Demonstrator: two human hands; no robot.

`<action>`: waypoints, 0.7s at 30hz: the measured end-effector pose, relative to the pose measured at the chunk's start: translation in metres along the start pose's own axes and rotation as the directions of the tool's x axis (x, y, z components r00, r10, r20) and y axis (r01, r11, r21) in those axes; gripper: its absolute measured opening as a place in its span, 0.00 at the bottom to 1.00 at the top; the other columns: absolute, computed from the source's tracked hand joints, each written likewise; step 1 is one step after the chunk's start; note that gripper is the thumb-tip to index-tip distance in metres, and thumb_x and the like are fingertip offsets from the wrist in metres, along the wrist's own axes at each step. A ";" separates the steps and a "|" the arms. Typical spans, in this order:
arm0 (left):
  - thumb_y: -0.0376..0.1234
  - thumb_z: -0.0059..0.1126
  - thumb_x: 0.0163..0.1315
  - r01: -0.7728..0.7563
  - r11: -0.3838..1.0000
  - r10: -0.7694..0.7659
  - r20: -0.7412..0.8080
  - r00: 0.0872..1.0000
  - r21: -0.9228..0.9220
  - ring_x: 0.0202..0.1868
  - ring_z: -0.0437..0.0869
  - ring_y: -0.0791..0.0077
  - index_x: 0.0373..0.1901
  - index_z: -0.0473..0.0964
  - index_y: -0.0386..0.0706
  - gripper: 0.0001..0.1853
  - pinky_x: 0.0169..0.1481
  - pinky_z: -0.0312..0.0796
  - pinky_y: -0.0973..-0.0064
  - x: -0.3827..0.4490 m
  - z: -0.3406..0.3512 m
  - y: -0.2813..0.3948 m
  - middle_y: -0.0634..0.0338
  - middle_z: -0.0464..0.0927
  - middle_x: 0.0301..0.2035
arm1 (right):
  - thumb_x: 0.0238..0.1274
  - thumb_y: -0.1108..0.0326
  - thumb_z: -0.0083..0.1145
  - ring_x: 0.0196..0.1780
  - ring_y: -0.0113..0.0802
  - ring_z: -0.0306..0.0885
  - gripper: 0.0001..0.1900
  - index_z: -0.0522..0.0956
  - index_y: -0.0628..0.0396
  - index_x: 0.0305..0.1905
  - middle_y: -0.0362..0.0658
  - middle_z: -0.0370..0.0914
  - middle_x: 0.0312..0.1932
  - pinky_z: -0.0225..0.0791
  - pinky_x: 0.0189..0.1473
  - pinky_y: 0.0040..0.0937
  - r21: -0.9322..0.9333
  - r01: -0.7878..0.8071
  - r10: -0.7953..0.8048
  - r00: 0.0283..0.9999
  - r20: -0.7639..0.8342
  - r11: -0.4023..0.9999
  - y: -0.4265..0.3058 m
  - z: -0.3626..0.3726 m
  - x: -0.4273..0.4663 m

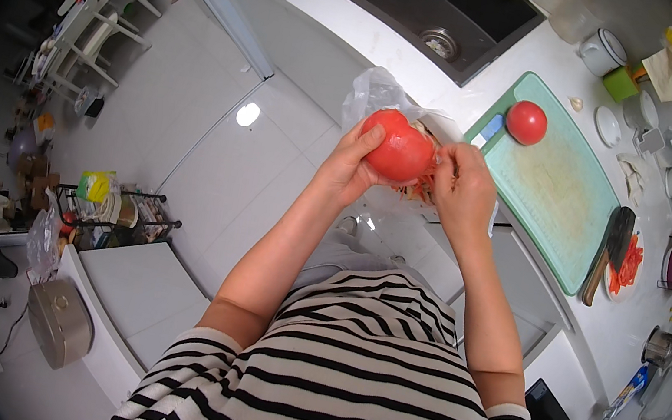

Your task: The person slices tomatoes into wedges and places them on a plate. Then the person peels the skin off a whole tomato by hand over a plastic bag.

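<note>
My left hand (pixel 350 163) holds a large red tomato (pixel 397 147) that looks at least partly peeled. At the tomato's right side, the fingers of my right hand (pixel 463 187) are pinched together on what looks like a bit of tomato skin. Below both hands is a plastic bag (pixel 375 94) with peelings inside, partly hidden by the tomato and hands. A second, whole tomato (pixel 526 123) rests on the upper left part of a green-edged cutting board (pixel 552 178). Across the board's lower right edge and a plate of cut red pieces (pixel 629 264) lies a cleaver with a wooden handle (pixel 595 277).
Beyond the hands is a dark sink (pixel 470 30) set in the white counter (pixel 340 16). A garlic clove (pixel 575 103), a small white dish (pixel 607 126), a cloth (pixel 632 176) and a white enamel mug (pixel 601 53) stand or lie past the board.
</note>
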State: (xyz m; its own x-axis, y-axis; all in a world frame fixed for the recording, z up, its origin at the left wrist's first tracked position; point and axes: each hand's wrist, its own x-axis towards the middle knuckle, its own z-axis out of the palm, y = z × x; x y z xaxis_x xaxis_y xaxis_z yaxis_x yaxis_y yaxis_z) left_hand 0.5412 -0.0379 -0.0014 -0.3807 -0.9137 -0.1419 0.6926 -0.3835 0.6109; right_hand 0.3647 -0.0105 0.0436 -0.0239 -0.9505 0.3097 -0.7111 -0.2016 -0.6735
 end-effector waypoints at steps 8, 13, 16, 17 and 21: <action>0.51 0.66 0.56 0.002 0.996 -0.001 -0.008 1.000 0.086 0.54 0.78 0.52 0.64 0.58 0.39 0.41 0.51 0.79 0.47 0.001 0.010 -0.001 0.47 0.69 0.56 | 0.50 0.75 0.66 0.39 0.41 0.80 0.09 0.82 0.59 0.39 0.45 0.83 0.41 0.74 0.42 0.32 -0.065 0.320 -0.327 0.934 -0.147 0.945 -0.026 -0.010 0.003; 0.40 0.71 0.53 -0.044 0.985 0.054 -0.061 0.997 0.164 0.53 0.78 0.57 0.63 0.58 0.38 0.40 0.50 0.81 0.55 -0.001 0.016 0.001 0.48 0.69 0.54 | 0.50 0.76 0.66 0.40 0.41 0.81 0.09 0.82 0.61 0.38 0.46 0.83 0.39 0.75 0.43 0.31 -0.045 0.313 -0.316 0.939 -0.135 0.949 -0.023 -0.013 0.003; 0.34 0.74 0.49 -0.058 0.978 0.079 -0.098 0.992 0.203 0.54 0.78 0.62 0.61 0.59 0.39 0.40 0.48 0.82 0.63 -0.004 0.022 0.004 0.51 0.70 0.53 | 0.50 0.77 0.65 0.39 0.39 0.82 0.07 0.82 0.62 0.37 0.47 0.83 0.38 0.75 0.41 0.30 0.061 0.231 -0.222 0.966 -0.131 0.971 -0.021 -0.013 0.006; 0.34 0.74 0.49 -0.066 0.973 0.092 -0.112 0.989 0.220 0.53 0.78 0.63 0.61 0.59 0.39 0.40 0.48 0.82 0.65 -0.004 0.024 0.003 0.52 0.70 0.52 | 0.50 0.77 0.65 0.38 0.38 0.82 0.07 0.83 0.63 0.36 0.47 0.83 0.38 0.75 0.40 0.30 0.100 0.194 -0.182 0.976 -0.122 0.976 -0.021 -0.013 0.006; 0.33 0.74 0.48 -0.081 0.968 0.116 -0.142 0.983 0.236 0.52 0.78 0.66 0.61 0.60 0.40 0.40 0.46 0.80 0.71 -0.006 0.029 0.003 0.53 0.71 0.51 | 0.49 0.75 0.65 0.38 0.43 0.80 0.05 0.82 0.62 0.34 0.47 0.82 0.37 0.74 0.40 0.33 0.085 0.192 -0.182 0.976 -0.120 0.978 -0.023 -0.013 0.006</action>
State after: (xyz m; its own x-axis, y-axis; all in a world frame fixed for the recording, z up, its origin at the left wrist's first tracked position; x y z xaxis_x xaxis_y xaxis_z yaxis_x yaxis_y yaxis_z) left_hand 0.5274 -0.0297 0.0238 -0.2069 -0.9619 -0.1787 0.5567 -0.2659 0.7870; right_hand 0.3720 -0.0084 0.0699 0.0218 -0.8628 0.5050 -0.6401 -0.4001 -0.6559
